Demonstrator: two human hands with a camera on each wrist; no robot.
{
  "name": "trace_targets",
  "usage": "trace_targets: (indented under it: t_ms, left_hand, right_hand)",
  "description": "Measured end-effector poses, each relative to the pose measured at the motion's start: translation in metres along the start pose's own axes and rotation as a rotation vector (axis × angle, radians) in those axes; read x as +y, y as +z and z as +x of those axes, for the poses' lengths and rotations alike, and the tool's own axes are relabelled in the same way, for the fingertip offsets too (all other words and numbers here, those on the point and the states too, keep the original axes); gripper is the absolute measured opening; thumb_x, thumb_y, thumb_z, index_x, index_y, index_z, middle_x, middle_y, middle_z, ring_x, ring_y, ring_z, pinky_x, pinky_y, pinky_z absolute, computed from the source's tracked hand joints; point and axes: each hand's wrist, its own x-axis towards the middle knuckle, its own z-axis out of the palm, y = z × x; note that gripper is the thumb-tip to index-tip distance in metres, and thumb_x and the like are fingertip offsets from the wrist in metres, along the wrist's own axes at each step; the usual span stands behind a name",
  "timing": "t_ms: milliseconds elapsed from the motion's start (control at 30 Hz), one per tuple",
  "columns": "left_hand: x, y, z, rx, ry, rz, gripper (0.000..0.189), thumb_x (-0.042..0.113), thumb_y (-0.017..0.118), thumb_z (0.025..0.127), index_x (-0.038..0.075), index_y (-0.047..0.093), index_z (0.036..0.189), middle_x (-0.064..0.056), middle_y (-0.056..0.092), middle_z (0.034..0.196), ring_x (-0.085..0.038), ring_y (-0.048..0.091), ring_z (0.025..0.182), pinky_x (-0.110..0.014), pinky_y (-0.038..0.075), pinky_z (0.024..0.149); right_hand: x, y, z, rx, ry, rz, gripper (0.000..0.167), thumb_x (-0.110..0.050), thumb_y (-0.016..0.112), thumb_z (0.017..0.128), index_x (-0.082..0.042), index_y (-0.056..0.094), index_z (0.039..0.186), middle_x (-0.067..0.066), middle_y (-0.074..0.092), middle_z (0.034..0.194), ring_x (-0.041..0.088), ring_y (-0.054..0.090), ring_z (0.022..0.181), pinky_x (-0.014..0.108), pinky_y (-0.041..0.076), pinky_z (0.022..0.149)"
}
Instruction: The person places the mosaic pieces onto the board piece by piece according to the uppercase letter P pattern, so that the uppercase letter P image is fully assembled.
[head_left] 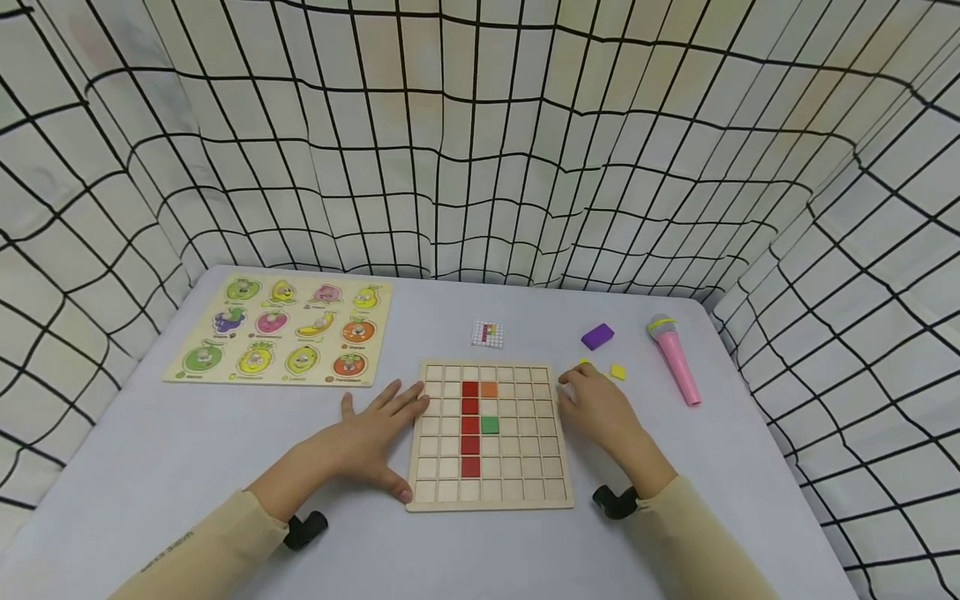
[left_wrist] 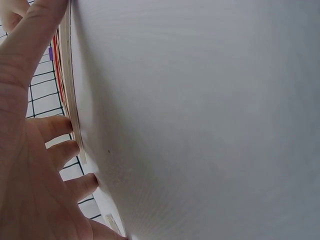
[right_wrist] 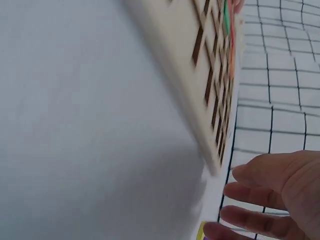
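Showing illegibly small captions (head_left: 257, 377), a fruit puzzle (head_left: 283, 342) is lying left of the tabletop's (head_left: 487, 554) grid board (head_left: 532, 447), left hand (head_left: 367, 437) spreading against the board, right hand (head_left: 600, 408) loosely curving just right of it.

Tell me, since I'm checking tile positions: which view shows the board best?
Head: the board shows almost whole from above, tiles distinct. Right wrist catches a blurred, slanted part; left wrist, mostly its edge.
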Motion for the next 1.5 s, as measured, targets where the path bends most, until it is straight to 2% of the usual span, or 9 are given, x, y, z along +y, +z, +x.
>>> trace_targets:
  t_ms: [200,333,467,633,833,967,1100,1333,1500]
  left_hand:
    - [0.001,-0.001,0.000,-0.011,-0.013,0.001,0.137,0.075,0.088,0.056,0.013,0.029,0.164,-0.009,0.015,0.174,-0.044,0.010,0.159,-0.095,0.005,0.097]
    - [0.000,0.000,0.001,-0.016,-0.010,0.005,0.137,0.076,0.087,0.056,0.014,0.028,0.164,-0.008,0.014,0.175,-0.044,0.009,0.159,-0.095,0.005,0.098]
    - [-0.001,0.001,0.002,-0.017,-0.014,0.004,0.138,0.076,0.087,0.056,0.015,0.028,0.165,-0.008,0.013,0.175,-0.044,0.008,0.160,-0.095,0.004,0.098]
    - [-0.001,0.002,0.002,-0.012,-0.013,0.002,0.138,0.076,0.087,0.056,0.015,0.029,0.164,-0.008,0.014,0.175,-0.044,0.008,0.159,-0.095,0.005,0.097]
    - [-0.001,0.003,0.002,-0.009,-0.013,0.004,0.138,0.076,0.087,0.056,0.015,0.029,0.164,-0.009,0.014,0.175,-0.044,0.008,0.159,-0.095,0.005,0.097]
    - [-0.002,0.004,0.002,-0.004,-0.010,0.006,0.138,0.076,0.087,0.055,0.014,0.029,0.164,-0.009,0.014,0.175,-0.044,0.009,0.159,-0.095,0.005,0.097]
    - [-0.003,0.005,0.003,0.001,-0.011,0.016,0.138,0.076,0.087,0.055,0.015,0.029,0.164,-0.008,0.014,0.175,-0.043,0.008,0.160,-0.095,0.005,0.097]
    - [-0.005,0.007,0.005,-0.001,-0.011,0.018,0.139,0.078,0.086,0.054,0.016,0.028,0.165,-0.006,0.013,0.175,-0.042,0.008,0.160,-0.095,0.005,0.097]
    - [-0.004,0.006,0.005,-0.009,-0.016,0.014,0.139,0.078,0.086,0.054,0.016,0.028,0.165,-0.007,0.013,0.175,-0.043,0.007,0.160,-0.095,0.004,0.097]
  right_hand:
    - [0.025,-0.002,-0.003,0.029,0.083,-0.039,0.034,-0.017,0.054,0.105,0.002,0.066,0.130,0.023,0.057,0.142,0.049,0.056,0.125,0.059,0.051,0.100]
    - [0.035,-0.004,-0.005,0.030,0.089,-0.060,0.037,-0.011,0.051,0.105,0.004,0.061,0.138,0.026,0.055,0.146,0.054,0.054,0.124,0.063,0.050,0.100]
    - [0.041,-0.006,-0.002,0.009,0.096,-0.067,0.036,-0.006,0.050,0.105,0.004,0.061,0.136,0.026,0.059,0.138,0.050,0.059,0.119,0.060,0.052,0.098]
    - [0.045,-0.006,0.001,-0.016,0.140,-0.025,0.029,-0.006,0.063,0.097,0.002,0.068,0.124,0.021,0.065,0.120,0.038,0.066,0.104,0.053,0.054,0.093]
    - [0.046,-0.007,0.003,-0.050,0.104,0.018,0.042,-0.008,0.071,0.094,-0.004,0.064,0.136,0.018,0.066,0.115,0.034,0.067,0.101,0.052,0.055,0.089]
    - [0.047,-0.008,0.004,-0.059,0.097,0.033,0.023,-0.009,0.074,0.094,-0.005,0.073,0.117,0.013,0.066,0.104,0.028,0.064,0.092,0.047,0.055,0.083]
    - [0.047,-0.008,0.003,-0.059,0.116,0.065,0.011,-0.011,0.077,0.092,-0.007,0.069,0.098,0.011,0.062,0.098,0.024,0.058,0.084,0.043,0.051,0.076]
    - [0.050,-0.016,-0.002,-0.106,0.149,0.138,0.008,-0.010,0.073,0.094,-0.006,0.072,0.101,0.008,0.072,0.092,0.022,0.063,0.084,0.042,0.054,0.077]
    - [0.044,-0.025,-0.007,-0.078,0.132,0.150,0.006,-0.011,0.068,0.094,-0.010,0.073,0.098,0.006,0.072,0.095,0.021,0.062,0.084,0.039,0.053,0.074]
